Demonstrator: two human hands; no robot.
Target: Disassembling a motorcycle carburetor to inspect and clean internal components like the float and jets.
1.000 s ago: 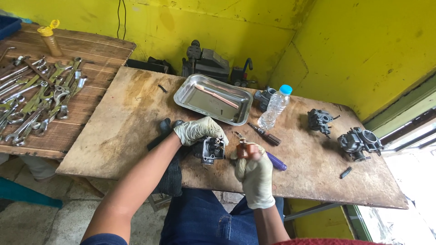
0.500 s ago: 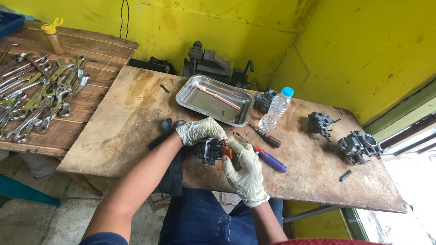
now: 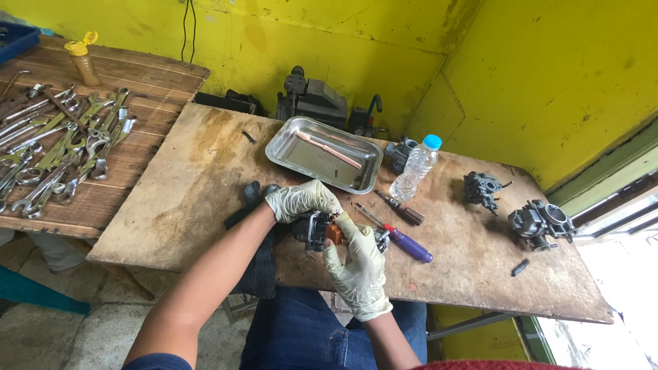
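Both gloved hands were closed on a small dark carburetor [image 3: 314, 229] at the near edge of the wooden table [image 3: 192, 178]. The left hand [image 3: 301, 200] gripped it from above, while the right hand [image 3: 360, 264] pinched an orange part [image 3: 334, 233] at its side. At two o'clock of the hands lay a purple-handled screwdriver [image 3: 404, 242], and at twelve o'clock sat a steel tray [image 3: 284, 147]. A plastic bottle [image 3: 413, 168] stood just beside the tray.
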